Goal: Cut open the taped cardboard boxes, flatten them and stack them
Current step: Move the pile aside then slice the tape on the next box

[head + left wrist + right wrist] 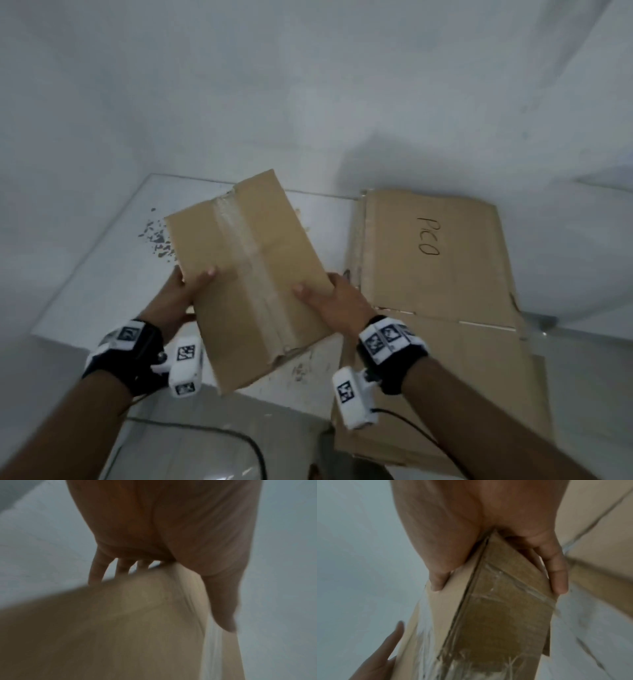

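We hold a taped brown cardboard box (250, 274) tilted above the white speckled tabletop (113, 260), our left hand (185, 291) on its left edge, our right hand (337, 301) on its right edge, thumbs on top. To the right lies a stack of flattened brown cardboard sheets (445, 308), overhanging the table's near edge. A black cable (219, 435) runs below, near us.
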